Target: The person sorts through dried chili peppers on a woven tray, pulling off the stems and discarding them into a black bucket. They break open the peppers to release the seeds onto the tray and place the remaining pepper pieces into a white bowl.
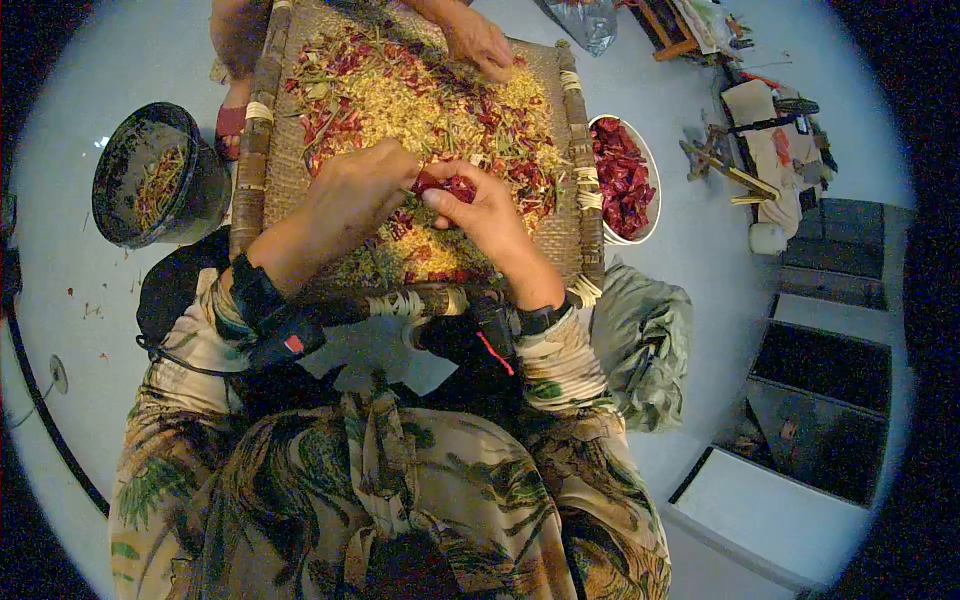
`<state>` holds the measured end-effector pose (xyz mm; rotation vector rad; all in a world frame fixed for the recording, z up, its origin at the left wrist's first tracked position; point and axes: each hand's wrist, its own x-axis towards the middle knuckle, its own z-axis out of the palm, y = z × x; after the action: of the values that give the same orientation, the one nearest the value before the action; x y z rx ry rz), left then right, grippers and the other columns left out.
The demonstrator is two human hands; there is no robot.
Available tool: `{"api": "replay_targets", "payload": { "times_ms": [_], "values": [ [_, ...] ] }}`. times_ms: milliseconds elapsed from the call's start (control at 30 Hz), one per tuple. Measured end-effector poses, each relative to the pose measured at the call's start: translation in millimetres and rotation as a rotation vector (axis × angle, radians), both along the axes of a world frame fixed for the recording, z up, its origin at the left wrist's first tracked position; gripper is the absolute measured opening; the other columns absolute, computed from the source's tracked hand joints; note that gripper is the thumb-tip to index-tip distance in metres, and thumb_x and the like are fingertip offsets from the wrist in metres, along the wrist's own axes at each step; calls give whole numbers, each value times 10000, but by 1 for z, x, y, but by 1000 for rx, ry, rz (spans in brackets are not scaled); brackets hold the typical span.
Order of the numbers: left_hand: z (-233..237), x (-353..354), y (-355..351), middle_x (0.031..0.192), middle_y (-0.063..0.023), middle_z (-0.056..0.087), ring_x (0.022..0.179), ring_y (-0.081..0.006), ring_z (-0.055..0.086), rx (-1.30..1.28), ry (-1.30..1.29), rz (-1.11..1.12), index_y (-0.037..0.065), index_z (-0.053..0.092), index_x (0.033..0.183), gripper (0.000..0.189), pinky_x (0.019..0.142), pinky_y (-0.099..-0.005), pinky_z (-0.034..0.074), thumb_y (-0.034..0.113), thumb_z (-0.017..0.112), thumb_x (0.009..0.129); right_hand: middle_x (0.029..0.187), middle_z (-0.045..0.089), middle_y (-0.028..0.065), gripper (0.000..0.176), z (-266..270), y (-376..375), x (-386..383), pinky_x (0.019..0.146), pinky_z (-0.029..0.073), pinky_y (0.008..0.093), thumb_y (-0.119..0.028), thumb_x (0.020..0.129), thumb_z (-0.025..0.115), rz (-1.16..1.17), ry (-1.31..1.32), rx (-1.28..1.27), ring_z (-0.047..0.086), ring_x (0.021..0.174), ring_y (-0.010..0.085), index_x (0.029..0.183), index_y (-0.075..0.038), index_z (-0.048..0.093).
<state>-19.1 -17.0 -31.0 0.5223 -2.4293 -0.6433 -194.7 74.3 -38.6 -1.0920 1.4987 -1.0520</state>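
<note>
My right hand (480, 208) is closed around dried red chilies (460, 187), thumb toward me, above the middle of a woven tray (285, 170). My left hand (362, 183) meets it from the left, its fingers pinched at the stem end of a chili; its back hides most of the fingertips. Under both hands, the tray carries yellow seeds (400, 110), red chili pieces and thin stems. At the far side another person's hand (480, 45) reaches into the same heap.
A black bucket (205, 205) with stems in it stands left of the tray. On the right are a white bucket (655, 205) of dried red chilies and a crumpled green sack (645, 340). The other person's slippered foot (230, 120) is near the tray's left edge.
</note>
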Motion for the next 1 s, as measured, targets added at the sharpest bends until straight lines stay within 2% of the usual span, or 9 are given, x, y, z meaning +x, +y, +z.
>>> {"api": "replay_targets", "payload": {
  "times_ms": [133,233,333,433,533,633,733,933,1000],
  "values": [
    [2,3,-2,759,-129,503,661,-337,567,-35,-5,1,63,491,822,103,544,-418,460,112,570,779,835,610,4,222,-5,0,9,568,440,204,-136,817,654,-34,174,-55,521,687,56,997,-20,593],
    [7,5,1,759,-130,501,663,-338,568,-18,-84,48,65,496,825,103,535,-417,461,104,577,773,690,578,56,222,-8,-1,11,565,426,268,-176,780,679,-59,333,-162,529,621,109,929,-25,612],
    [4,5,0,767,-134,502,673,-344,567,-10,-30,25,60,498,835,117,546,-419,459,95,584,765,668,560,81,180,6,1,15,555,415,282,-168,792,658,-50,381,-159,506,600,121,885,-21,608],
    [4,6,0,775,-138,518,690,-350,565,42,29,-2,53,512,844,106,568,-411,456,85,582,771,638,525,50,153,6,2,15,535,383,274,-157,805,640,-54,370,-155,459,583,103,841,-15,594],
    [3,4,0,779,-142,547,704,-343,570,190,148,-20,42,538,850,91,591,-392,455,90,585,789,618,483,15,139,2,4,16,523,356,263,-141,809,631,-91,204,-218,419,581,86,829,-13,581],
    [10,7,0,870,-124,604,823,-287,594,403,39,-37,43,596,913,125,730,-361,465,104,580,804,625,459,-9,117,5,5,14,521,340,249,-124,814,620,-74,166,-184,399,592,69,833,-16,581],
    [8,7,-2,865,-115,612,816,-276,599,355,27,-67,40,602,912,130,724,-356,466,115,588,808,652,494,12,114,8,6,12,539,364,255,-118,811,620,-54,231,-190,428,612,82,842,-14,584],
    [10,11,-2,855,-115,622,806,-256,605,373,-42,-89,34,600,922,128,717,-348,467,111,583,821,758,589,120,145,8,3,10,623,442,307,-119,803,616,29,405,-393,574,698,205,880,1,594],
    [5,10,-1,851,-105,624,797,-235,602,442,-39,-95,30,597,917,126,715,-340,467,106,584,818,776,573,76,143,13,5,11,627,417,260,-98,805,619,54,433,-338,535,705,147,899,8,594]
  ]
}}
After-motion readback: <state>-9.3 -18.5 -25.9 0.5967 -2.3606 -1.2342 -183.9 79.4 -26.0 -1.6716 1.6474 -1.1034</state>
